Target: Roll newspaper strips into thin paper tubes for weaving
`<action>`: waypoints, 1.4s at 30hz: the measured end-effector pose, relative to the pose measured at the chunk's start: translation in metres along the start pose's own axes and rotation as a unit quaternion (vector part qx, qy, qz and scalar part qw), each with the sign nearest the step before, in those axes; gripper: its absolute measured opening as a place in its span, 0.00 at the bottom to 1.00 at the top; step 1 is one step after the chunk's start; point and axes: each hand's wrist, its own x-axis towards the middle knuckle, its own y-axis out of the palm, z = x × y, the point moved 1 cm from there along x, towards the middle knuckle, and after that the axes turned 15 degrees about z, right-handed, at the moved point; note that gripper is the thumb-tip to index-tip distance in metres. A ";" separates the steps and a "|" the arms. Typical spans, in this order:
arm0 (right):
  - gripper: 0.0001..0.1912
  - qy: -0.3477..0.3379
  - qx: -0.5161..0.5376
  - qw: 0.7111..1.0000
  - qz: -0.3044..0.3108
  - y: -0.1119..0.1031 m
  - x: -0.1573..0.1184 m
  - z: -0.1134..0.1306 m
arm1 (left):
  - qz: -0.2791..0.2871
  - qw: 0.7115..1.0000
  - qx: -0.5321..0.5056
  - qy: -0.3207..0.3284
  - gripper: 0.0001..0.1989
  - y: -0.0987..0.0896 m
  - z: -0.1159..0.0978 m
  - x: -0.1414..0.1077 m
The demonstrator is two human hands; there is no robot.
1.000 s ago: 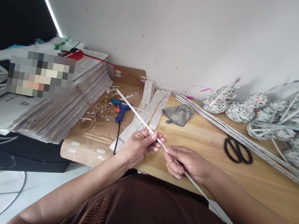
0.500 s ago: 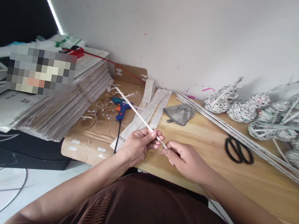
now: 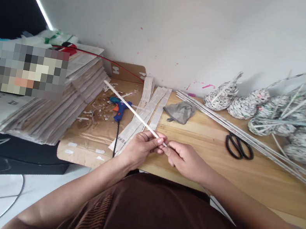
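A thin white paper stick [image 3: 130, 107] slants from the upper left down into my hands. My left hand [image 3: 147, 145] is closed round its lower part, thumb on top. Right beside it, my right hand [image 3: 179, 155] pinches the stick's near end, and the fingers of both hands almost touch. Printed paper strips [image 3: 152, 106] lie on the table beyond my left hand. A blue glue gun [image 3: 120, 111] rests on brown cardboard left of the strips, beneath the line of the stick.
Stacked paper [image 3: 76, 93] stands at the left. A grey cloth [image 3: 180, 111], black scissors [image 3: 238, 147] and long paper sticks [image 3: 222, 126] lie on the wooden table [image 3: 195, 145]. Woven paper pieces [image 3: 243, 106] sit at the back right. Scraps litter the cardboard [image 3: 87, 134].
My right hand has moved in closer to my left hand. More of the stick now extends to the upper left. The whole view has shifted slightly.
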 end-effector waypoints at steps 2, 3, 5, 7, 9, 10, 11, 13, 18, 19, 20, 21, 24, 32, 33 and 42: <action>0.16 -0.008 -0.091 0.995 -0.046 0.001 -0.003 0.000 | -0.027 1.000 0.009 0.013 0.13 0.000 0.000 0.000; 0.16 -0.005 -0.119 0.991 -0.067 0.002 -0.004 -0.001 | -0.043 0.999 0.009 0.024 0.13 -0.001 -0.001 0.000; 0.17 0.012 -0.084 0.995 -0.060 0.002 -0.006 -0.006 | -0.061 0.997 0.001 0.037 0.13 -0.003 -0.002 0.001; 0.21 0.026 0.078 0.997 0.015 0.003 -0.006 -0.012 | -0.059 0.997 -0.018 0.039 0.12 -0.005 -0.004 0.001; 0.23 0.023 0.244 0.965 0.096 0.004 -0.006 -0.015 | -0.050 0.997 -0.035 0.038 0.12 -0.006 -0.005 0.002; 0.23 0.019 0.283 0.952 0.112 0.003 -0.005 -0.016 | -0.048 0.997 -0.039 0.041 0.12 -0.006 -0.005 0.002; 0.23 0.016 0.284 0.953 0.108 0.002 -0.004 -0.016 | -0.047 0.997 -0.040 0.046 0.12 -0.006 -0.005 0.002; 0.22 0.021 0.210 0.975 0.070 0.000 -0.003 -0.013 | -0.042 0.997 -0.036 0.054 0.12 -0.005 -0.004 0.001; 0.22 0.027 0.091 0.995 0.038 0.003 -0.002 -0.002 | 0.000 1.000 0.004 0.011 0.13 -0.001 0.000 0.001; 0.21 0.025 0.047 0.998 0.023 0.004 -0.002 0.000 | -0.003 1.000 0.010 0.011 0.12 0.000 0.000 0.001; 0.19 0.021 -0.011 1.000 -0.003 0.004 -0.003 0.001 | -0.011 1.000 0.015 0.017 0.12 -0.001 0.000 0.001; 0.18 0.017 -0.070 0.997 -0.034 0.004 -0.004 0.001 | -0.022 0.999 0.019 0.024 0.11 -0.001 0.000 0.001; 0.18 0.018 -0.085 0.995 -0.057 0.004 -0.006 -0.003 | -0.039 0.998 0.021 0.034 0.11 -0.003 -0.002 0.001; 0.24 0.007 0.304 0.943 0.133 0.002 -0.003 -0.011 | -0.024 0.999 -0.014 0.045 0.11 -0.003 -0.006 -0.001; 0.24 0.015 0.246 0.963 0.108 0.001 -0.003 -0.009 | -0.025 0.999 -0.008 0.045 0.12 -0.002 -0.006 -0.001; 0.15 0.020 -0.251 0.965 -0.076 0.005 -0.010 0.001 | -0.025 0.997 0.073 0.003 0.13 -0.003 0.005 -0.001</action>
